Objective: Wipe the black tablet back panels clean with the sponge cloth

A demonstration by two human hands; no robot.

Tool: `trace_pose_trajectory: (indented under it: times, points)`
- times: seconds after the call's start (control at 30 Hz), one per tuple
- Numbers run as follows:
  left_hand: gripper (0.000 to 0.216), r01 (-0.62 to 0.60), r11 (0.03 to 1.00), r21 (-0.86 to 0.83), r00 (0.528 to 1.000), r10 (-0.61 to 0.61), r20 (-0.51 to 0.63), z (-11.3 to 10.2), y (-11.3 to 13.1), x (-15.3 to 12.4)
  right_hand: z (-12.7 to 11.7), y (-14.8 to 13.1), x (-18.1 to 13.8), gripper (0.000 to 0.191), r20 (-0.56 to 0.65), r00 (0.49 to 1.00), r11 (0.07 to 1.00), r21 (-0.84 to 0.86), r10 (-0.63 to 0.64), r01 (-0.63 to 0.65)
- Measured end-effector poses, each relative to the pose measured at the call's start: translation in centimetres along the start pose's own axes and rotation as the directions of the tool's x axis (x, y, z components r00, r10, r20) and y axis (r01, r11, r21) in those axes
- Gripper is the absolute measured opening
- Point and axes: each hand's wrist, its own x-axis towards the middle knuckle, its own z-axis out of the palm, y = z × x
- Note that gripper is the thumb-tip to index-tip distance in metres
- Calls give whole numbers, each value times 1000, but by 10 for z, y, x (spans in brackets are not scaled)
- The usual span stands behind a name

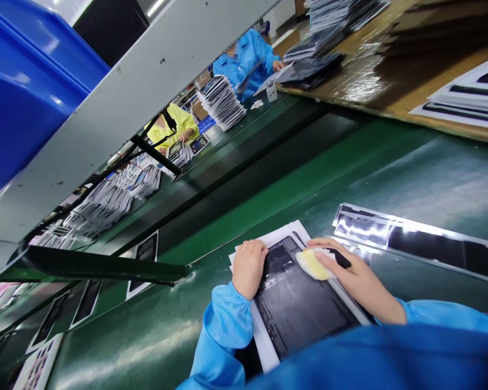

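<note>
A black rectangular panel (pixel 305 309) with a white border lies on a small stack of similar white-edged sheets in front of me. My left hand (pixel 249 266) is closed at the panel's upper left edge, its fingers curled and the fingertips hidden. My right hand (pixel 355 276) grips a yellow and white sponge pad (pixel 315 264), which touches the panel's upper right part. Something black (pixel 340 259) shows between the fingers of that hand; I cannot tell what it is. My blue sleeve covers the panel's near end.
Long black strips (pixel 427 246) lie right of the panel on the green worktop (pixel 146 336). A brown board (pixel 374 76) bears stacked sheets. A grey beam (pixel 106 103) and a blue bin (pixel 32 86) hang upper left. Two people work across a conveyor, beside piled panels (pixel 220 103).
</note>
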Motion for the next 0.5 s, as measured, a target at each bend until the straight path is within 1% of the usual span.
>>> trace_pose_trajectory:
  times: [0.1,0.2,0.27,0.33,0.37,0.4,0.43,0.47,0.5]
  points:
    - [17,-1,995,-103,1000,-2,-31,-8,-2,1,-1,-1,2,46,50,999,1000,18,9,-10]
    - [19,-44,977,-211,995,25,-94,-20,0,3,1,-6,1,44,146,989,999,38,14,-20]
    - [20,-106,958,-265,986,66,-156,-28,2,2,4,-9,-1,41,222,974,997,53,50,-63]
    - [20,-125,953,-276,970,59,-235,-33,2,-2,8,-11,-3,41,271,956,986,95,107,-137]
    - [22,-90,958,-271,961,12,-275,-34,1,-5,9,-12,-3,41,266,954,975,130,138,-178]
    - [30,-20,961,-275,947,-69,-313,-34,0,-9,10,-13,-2,42,231,959,962,176,165,-208]
    - [42,68,950,-304,926,-174,-335,-33,-1,-13,10,-15,-1,41,167,967,947,230,190,-226]
    - [54,152,918,-366,904,-278,-324,-31,-2,-19,10,-17,2,40,87,973,931,283,216,-232]
    - [62,211,866,-454,895,-357,-265,-29,-2,-24,10,-19,5,38,1,971,915,334,238,-225]
